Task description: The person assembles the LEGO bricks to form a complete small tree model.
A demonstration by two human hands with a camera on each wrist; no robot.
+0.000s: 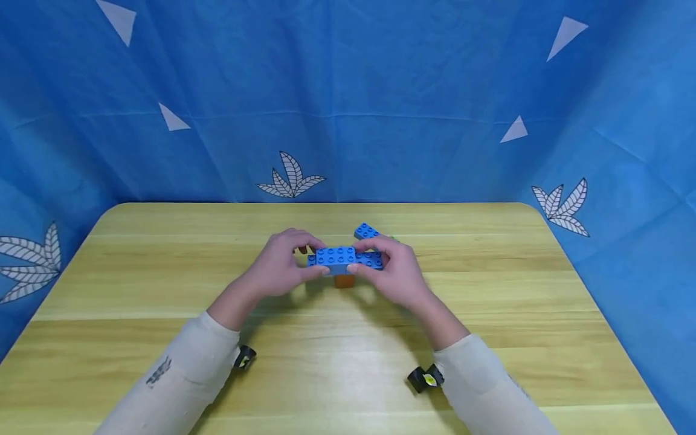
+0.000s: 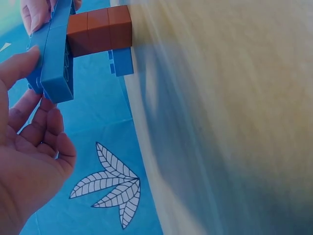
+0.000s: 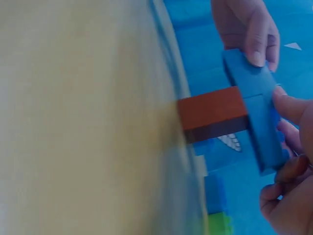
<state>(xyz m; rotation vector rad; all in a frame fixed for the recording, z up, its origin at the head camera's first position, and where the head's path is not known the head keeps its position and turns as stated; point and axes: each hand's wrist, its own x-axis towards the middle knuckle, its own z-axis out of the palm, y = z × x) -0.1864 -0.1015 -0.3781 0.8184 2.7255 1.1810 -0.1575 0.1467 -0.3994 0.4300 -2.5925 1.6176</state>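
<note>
Column of orange-brown toy bricks [image 1: 344,281], upright on a wood-grain table [image 1: 337,362]. Across the column's top: a row of blue bricks [image 1: 371,260]. Above the column: one eight-stud blue brick [image 1: 336,256] (whether fully seated, unclear), pinched at opposite ends by left hand [image 1: 281,263] and right hand [image 1: 399,272]. Behind the column: another studded blue brick [image 1: 365,231].

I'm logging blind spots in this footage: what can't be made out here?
Head view: most of the brown column, hidden beneath the blue bricks.
Head view: the print on the left sleeve, too small to read.
Right wrist view: part of the green brick, cut off by the bottom edge.
</note>
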